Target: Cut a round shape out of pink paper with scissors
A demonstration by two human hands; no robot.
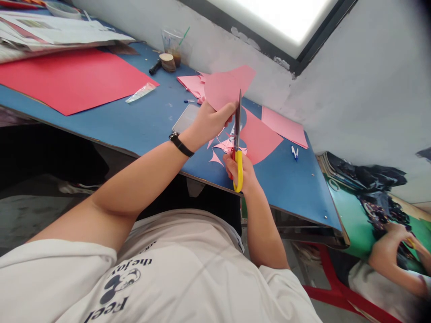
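My left hand (215, 119), with a black band at the wrist, pinches a sheet of pink paper (227, 87) by its lower edge above the table. In my right hand (247, 172) is a pair of scissors (238, 130) with yellow and red handles, its blades pointing away from me beside the paper's right edge. Whether the blades touch the paper I cannot tell. Pink paper scraps (215, 158) lie below, between my hands. Another pink sheet (261, 137) with a curved cutout rests just right of the scissors.
A red sheet (77, 80) and stacked papers (54, 31) cover the table's left. A plastic cup (173, 47) with brown liquid and a wooden piece (167, 62) stand by the wall. Blue-capped pens (295, 153) lie at right. Another person's hand (397, 231) works at a green table.
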